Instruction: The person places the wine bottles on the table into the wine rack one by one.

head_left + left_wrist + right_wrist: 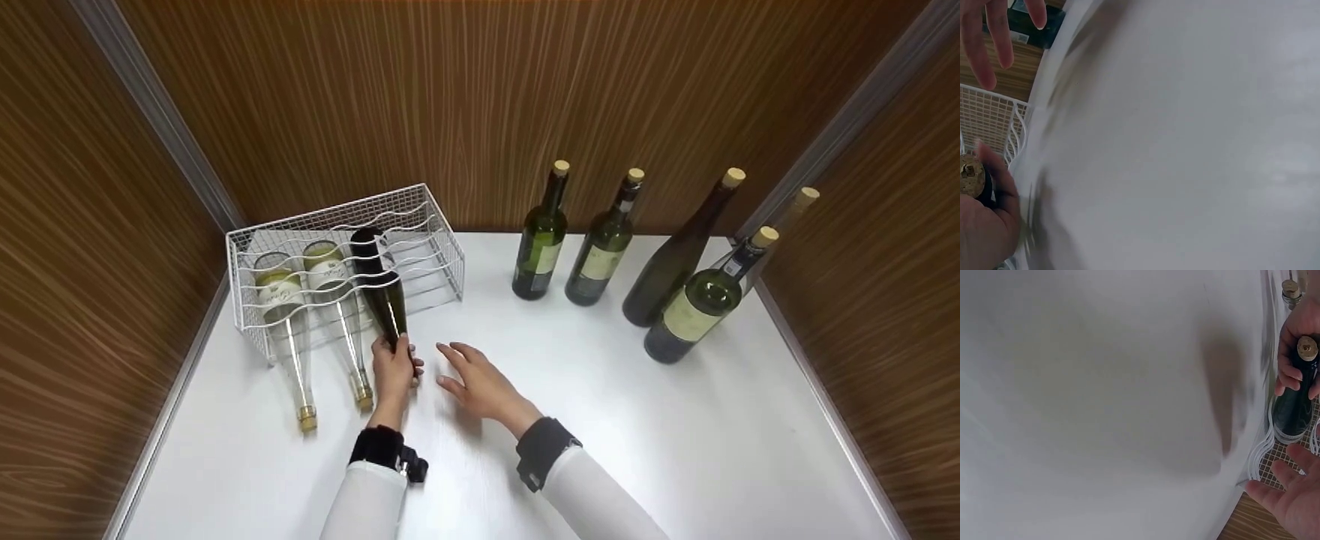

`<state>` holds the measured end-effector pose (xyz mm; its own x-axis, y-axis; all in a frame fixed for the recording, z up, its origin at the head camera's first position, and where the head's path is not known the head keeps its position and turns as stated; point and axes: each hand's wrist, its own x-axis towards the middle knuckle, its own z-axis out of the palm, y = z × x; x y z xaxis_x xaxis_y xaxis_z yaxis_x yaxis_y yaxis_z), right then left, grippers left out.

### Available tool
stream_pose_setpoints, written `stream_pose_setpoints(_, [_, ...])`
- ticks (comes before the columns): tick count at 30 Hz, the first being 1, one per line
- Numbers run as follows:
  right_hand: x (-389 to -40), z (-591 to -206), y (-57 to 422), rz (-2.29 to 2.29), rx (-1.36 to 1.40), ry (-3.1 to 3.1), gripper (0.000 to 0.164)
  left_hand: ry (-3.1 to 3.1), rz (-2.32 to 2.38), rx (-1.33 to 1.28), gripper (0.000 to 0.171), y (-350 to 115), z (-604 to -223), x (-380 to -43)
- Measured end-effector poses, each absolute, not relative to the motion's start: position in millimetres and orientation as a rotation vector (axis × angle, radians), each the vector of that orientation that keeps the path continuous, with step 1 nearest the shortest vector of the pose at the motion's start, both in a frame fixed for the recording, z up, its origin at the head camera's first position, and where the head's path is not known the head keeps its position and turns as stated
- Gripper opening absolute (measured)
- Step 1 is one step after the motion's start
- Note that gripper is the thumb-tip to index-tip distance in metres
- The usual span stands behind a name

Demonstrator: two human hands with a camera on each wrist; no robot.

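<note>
My left hand [394,369] grips the neck of a dark wine bottle [384,289], whose body lies in the white wire rack [459,279]. The bottle's cork [1307,348] pokes out beside the curled fingers in the right wrist view. Just right of that neck, my right hand [484,386] hovers with fingers spread, touching nothing. Left of the held bottle, two clear corked bottles lie in the rack, one at the far left [293,341] and another clear bottle [341,322] beside it. Their necks point toward me.
Several corked bottles stand upright at the back right: a green bottle [541,240], a second green bottle [601,255], a tall dark bottle [670,262] and a labelled bottle [694,307], with a clear one partly hidden behind. Wood-grain walls [480,112] enclose the white table [675,450].
</note>
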<state>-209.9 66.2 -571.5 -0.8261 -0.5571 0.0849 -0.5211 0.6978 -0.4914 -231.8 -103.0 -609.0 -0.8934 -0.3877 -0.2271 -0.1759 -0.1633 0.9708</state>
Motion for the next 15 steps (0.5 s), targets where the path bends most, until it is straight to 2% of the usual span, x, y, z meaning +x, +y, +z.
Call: stream_pose_setpoints(15, [-208.8,-568.8,61.4,-0.784,-0.892,2.806,0.056,-1.991,-2.209,0.700,0.039,-109.8,-607.2,-228.8])
